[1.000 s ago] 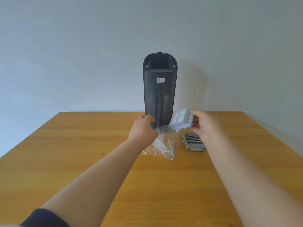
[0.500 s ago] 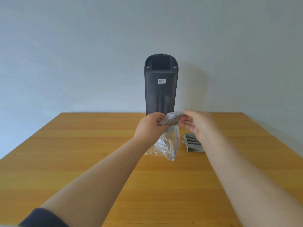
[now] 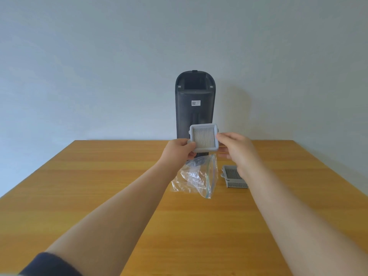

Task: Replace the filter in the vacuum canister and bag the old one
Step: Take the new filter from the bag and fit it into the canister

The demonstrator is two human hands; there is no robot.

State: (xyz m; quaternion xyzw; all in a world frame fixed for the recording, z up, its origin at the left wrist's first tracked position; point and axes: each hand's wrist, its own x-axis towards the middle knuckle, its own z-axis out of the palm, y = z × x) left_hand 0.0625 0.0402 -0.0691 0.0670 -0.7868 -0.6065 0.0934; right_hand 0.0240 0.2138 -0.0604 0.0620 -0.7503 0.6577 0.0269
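A square light-grey filter is held upright in the air, its white pleats facing me. My left hand pinches its lower left corner, and my right hand pinches its right edge. Just below the filter a clear zip bag hangs crumpled from under my left hand, its bottom resting on the table. Behind the filter the dark grey vacuum canister stands upright at the table's far edge, with an open cavity at its top. A second grey filter lies on the table, partly hidden by my right wrist.
The wooden table runs out to both sides and towards me. A plain pale wall stands right behind the canister.
The filter was edge-on at the bag's mouth half a second ago. It now sits higher and is turned with its pleats towards me, with both hands on it.
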